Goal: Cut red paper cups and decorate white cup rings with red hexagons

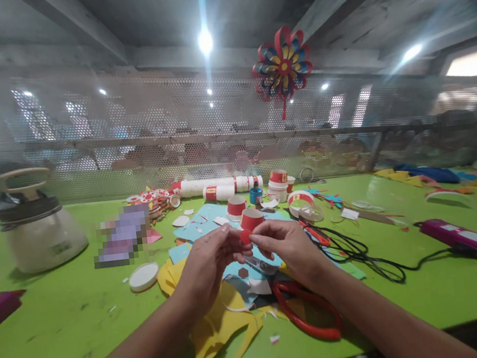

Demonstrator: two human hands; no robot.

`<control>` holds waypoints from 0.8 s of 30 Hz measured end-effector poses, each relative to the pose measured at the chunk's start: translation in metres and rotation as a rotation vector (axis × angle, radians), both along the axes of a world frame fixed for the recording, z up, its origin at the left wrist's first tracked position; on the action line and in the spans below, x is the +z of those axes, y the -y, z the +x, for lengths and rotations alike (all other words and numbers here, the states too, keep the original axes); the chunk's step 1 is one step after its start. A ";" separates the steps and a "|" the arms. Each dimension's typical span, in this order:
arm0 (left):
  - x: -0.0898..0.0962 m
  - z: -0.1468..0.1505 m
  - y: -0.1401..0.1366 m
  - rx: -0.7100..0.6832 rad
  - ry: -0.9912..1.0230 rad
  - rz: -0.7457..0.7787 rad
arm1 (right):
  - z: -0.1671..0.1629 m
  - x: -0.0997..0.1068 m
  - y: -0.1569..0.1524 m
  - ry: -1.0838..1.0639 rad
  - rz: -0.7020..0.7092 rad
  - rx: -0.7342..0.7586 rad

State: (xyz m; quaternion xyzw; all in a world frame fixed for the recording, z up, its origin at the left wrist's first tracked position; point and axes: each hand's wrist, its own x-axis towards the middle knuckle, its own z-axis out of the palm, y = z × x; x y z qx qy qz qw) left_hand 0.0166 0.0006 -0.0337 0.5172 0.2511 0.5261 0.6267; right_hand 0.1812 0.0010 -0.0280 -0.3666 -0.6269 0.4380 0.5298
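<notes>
The left hand (213,256) and the right hand (288,245) together pinch a small rounded red paper piece (246,237) above a smooth bright-green tabletop (122,330); behind is a grey perforated metal screen (149,117).

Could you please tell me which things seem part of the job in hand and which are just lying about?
Probably part of the job:
small red piece, between left hand and right hand
red-handled scissors
yellow paper
blue paper

Apparently just lying about:
purple device
white lid
handled container

Glaring overhead lamp (205,42) streaks vertically; right corners dark, edges stretched.
</notes>
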 end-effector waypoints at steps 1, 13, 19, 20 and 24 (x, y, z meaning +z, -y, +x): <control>0.000 0.000 0.000 0.007 -0.013 0.007 | 0.000 0.000 0.000 0.002 0.004 0.000; -0.004 0.000 -0.004 0.098 -0.141 0.069 | 0.001 0.003 0.002 0.126 0.032 -0.014; 0.004 0.002 -0.001 0.057 -0.040 -0.036 | 0.018 0.005 -0.004 0.418 0.062 -0.039; 0.004 0.002 -0.001 0.056 -0.030 -0.040 | 0.024 0.005 -0.002 0.498 0.071 -0.032; 0.003 0.001 -0.003 0.063 0.001 -0.004 | 0.054 0.005 0.021 0.773 0.134 -0.058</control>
